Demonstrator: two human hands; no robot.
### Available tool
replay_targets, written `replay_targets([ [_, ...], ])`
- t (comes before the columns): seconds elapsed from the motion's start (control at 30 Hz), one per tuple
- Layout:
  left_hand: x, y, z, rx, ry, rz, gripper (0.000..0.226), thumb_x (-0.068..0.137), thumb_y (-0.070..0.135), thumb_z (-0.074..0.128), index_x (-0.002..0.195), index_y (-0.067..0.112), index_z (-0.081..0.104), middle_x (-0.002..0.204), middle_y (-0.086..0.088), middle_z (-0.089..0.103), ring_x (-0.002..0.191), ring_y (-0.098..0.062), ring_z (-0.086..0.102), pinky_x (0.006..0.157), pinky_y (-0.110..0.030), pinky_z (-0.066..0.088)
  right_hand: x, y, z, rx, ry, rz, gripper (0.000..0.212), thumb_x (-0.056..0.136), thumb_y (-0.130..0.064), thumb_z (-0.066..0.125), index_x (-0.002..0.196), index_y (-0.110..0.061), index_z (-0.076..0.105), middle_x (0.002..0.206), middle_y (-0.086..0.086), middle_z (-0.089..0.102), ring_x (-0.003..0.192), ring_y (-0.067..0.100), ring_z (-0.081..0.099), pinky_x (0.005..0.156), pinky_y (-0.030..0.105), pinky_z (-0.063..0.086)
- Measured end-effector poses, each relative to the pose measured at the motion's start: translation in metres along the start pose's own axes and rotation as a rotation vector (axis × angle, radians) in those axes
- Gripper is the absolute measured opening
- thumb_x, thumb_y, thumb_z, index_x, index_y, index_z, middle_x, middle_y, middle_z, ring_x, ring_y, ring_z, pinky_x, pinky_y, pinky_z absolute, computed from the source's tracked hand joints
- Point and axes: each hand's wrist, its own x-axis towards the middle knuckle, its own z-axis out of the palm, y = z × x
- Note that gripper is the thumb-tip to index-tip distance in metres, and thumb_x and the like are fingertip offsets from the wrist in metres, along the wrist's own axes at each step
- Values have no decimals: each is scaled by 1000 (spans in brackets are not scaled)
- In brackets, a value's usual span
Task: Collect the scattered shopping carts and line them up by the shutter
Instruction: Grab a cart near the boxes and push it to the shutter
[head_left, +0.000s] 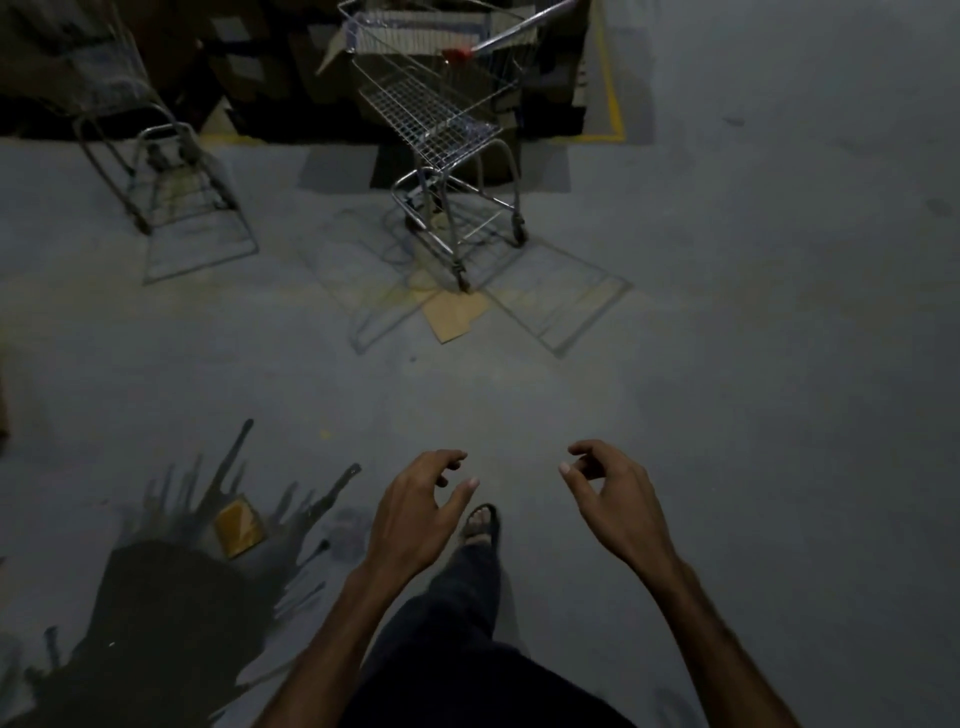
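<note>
A metal wire shopping cart (441, 124) with a red-tipped handle stands ahead at top centre on the grey floor. A second cart (150, 156) stands at the top left, only its lower frame clearly visible. My left hand (415, 514) and my right hand (613, 499) hang in front of me low in the view, both empty with fingers curled apart, well short of either cart. My sandalled foot (480, 527) shows between them.
A flat piece of cardboard (454, 314) lies by the near cart's front wheel. A dark spill stain (166, 597) with a small yellow-brown tile (239, 525) spreads at lower left. Stacked boxes (260, 67) and a yellow floor line (613, 88) lie behind the carts.
</note>
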Motion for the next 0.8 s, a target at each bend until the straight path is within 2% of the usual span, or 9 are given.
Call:
replay_targets([
  [0.13,71,-6,-10,-7,-16,-1,35,101,44,69,130,26,69,118,12,68,93,-5,64,76,-35,58,65,-14,3,-11,-15,13,23,100,-36,70,120,-24,69,96,-14,69,96,5,66,87,34,57],
  [0.27,149,0,-22,-22,-28,44,42,98,54,61,128,26,70,118,13,69,93,-2,64,75,-32,57,125,-31,0,4,26,33,23,100,-35,70,120,-23,70,97,-13,69,95,5,66,86,33,56],
  [0.43,234,12,-27,-4,-66,85,35,102,44,67,129,23,70,120,9,70,94,-7,65,78,-35,58,191,-42,-6,53,65,70,24,100,-34,69,120,-22,70,99,-11,70,95,5,66,82,31,54],
  [0.8,383,30,6,18,-96,12,36,101,48,66,130,26,69,119,14,68,95,-3,64,80,-35,59,362,-17,-28,96,43,85,17,98,-30,73,114,-26,71,94,-18,69,90,-2,66,77,29,53],
])
